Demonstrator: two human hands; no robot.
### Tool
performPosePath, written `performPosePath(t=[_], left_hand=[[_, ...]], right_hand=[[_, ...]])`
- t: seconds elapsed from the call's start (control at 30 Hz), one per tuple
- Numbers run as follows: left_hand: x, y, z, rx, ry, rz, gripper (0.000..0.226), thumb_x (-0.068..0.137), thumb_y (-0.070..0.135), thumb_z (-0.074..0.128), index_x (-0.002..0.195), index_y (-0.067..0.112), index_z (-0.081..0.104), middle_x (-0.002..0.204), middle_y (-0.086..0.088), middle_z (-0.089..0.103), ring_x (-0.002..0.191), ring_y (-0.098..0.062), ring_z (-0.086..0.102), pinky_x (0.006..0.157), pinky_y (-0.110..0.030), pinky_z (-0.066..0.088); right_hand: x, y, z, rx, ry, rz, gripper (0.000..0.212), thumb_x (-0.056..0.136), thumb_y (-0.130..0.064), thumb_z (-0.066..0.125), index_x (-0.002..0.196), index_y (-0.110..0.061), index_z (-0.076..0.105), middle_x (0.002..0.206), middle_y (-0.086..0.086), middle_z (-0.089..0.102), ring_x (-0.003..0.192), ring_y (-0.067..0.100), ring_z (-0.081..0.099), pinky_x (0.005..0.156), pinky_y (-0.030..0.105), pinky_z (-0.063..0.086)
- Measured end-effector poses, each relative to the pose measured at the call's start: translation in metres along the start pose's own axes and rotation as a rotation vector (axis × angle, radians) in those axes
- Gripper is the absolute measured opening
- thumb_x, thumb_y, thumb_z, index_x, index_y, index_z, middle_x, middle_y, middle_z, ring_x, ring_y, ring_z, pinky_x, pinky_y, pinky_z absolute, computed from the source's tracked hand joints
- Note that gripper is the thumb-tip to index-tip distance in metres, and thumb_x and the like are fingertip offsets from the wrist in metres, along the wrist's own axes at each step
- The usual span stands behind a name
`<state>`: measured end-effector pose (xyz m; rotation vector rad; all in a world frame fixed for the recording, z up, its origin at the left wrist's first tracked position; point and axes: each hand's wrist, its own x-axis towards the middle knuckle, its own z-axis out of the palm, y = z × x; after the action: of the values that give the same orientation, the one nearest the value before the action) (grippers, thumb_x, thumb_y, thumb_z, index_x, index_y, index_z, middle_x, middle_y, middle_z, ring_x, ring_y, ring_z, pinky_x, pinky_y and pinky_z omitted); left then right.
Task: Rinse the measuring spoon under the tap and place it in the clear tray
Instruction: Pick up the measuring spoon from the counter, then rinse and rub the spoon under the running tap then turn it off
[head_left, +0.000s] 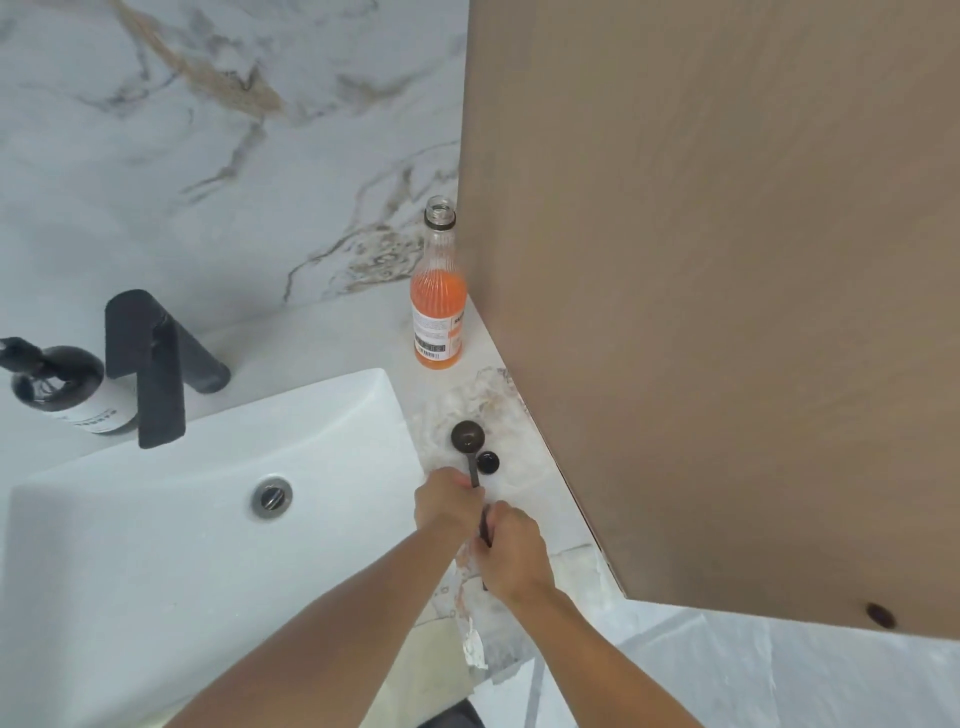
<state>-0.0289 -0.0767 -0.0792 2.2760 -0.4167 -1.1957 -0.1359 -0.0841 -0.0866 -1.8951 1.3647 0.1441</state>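
1. Dark metal, perhaps brown, is the measuring spoon (469, 441); its bowl faces up over the clear tray (498, 384), which lies on the marble counter (332, 332) to the right of the white sink (156, 519).
2. Left hand (445, 506) is clenched on the spoon's handle, just below the bowl, I think because a short grip gives good control.
3. Right hand (514, 551) is closed around a second dark, thin piece further down from this grip. Whether it is the same handle or another tool I cannot tell.
4. Just right of the handle, above the grip, sits a small black cap (488, 462), probably from the open orange bottle (438, 306) further behind.
5. Black tap (156, 364) is well apart, to the left of the grip, and no water is visible. I judge the rinsing is not yet done.
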Motion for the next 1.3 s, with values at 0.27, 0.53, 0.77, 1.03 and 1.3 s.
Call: performPosePath(t=[0.27, 0.53, 0.77, 1.03, 1.3], left_hand=[[0.005, -0.028, -0.046, -0.585, -0.055, -0.157, 0.005, 0.087, 0.004, 0.067, 0.092, 0.005, 0.068, 0.084, -0.016, 0.071, 0.071, -0.034, 0.071, 0.073, -0.041, 0.062], [-0.001, -0.119, -0.163, -0.907, 0.077, -0.207, 0.014, 0.088, 0.000, 0.067, 0.101, -0.002, 0.070, 0.088, -0.017, 0.071, 0.071, -0.032, 0.066, 0.068, -0.039, 0.060], [0.001, -0.181, -0.220, -1.028, -0.021, -0.184, 0.011, 0.086, 0.001, 0.070, 0.097, -0.002, 0.070, 0.082, -0.015, 0.068, 0.060, -0.029, 0.068, 0.064, -0.037, 0.062], [0.011, -0.172, -0.235, -0.996, -0.100, -0.124, 0.005, 0.089, 0.008, 0.067, 0.093, 0.007, 0.069, 0.084, -0.010, 0.068, 0.070, -0.027, 0.069, 0.081, -0.042, 0.060], [0.025, -0.158, -0.234, -0.953, -0.120, -0.133, 0.005, 0.092, 0.006, 0.063, 0.096, 0.006, 0.066, 0.090, -0.012, 0.065, 0.077, -0.030, 0.067, 0.082, -0.041, 0.059]], right_hand=[[-0.015, -0.035, 0.023, -0.105, -0.003, -0.114, 0.005, 0.093, -0.017, 0.053, 0.098, -0.016, 0.053, 0.099, 0.000, 0.055, 0.086, 0.016, 0.055, 0.075, 0.027, 0.047], [-0.026, -0.153, 0.072, -0.111, -0.189, -0.313, 0.028, 0.090, -0.044, 0.056, 0.095, -0.017, 0.064, 0.094, 0.004, 0.070, 0.088, 0.023, 0.067, 0.071, 0.031, 0.050], [-0.006, -0.311, 0.058, 0.676, -0.347, -0.091, 0.021, 0.092, -0.012, 0.058, 0.112, -0.005, 0.060, 0.088, 0.011, 0.066, 0.064, 0.025, 0.069, 0.056, 0.036, 0.060], [0.007, -0.368, 0.038, 1.118, -0.569, 0.170, 0.042, 0.083, -0.011, 0.066, 0.118, 0.012, 0.059, 0.105, 0.025, 0.070, 0.090, 0.032, 0.070, 0.062, 0.030, 0.061], [0.047, -0.332, 0.051, 0.822, -0.270, 0.074, 0.013, 0.089, -0.012, 0.057, 0.091, -0.005, 0.067, 0.081, 0.011, 0.072, 0.056, 0.022, 0.064, 0.052, 0.029, 0.053]])
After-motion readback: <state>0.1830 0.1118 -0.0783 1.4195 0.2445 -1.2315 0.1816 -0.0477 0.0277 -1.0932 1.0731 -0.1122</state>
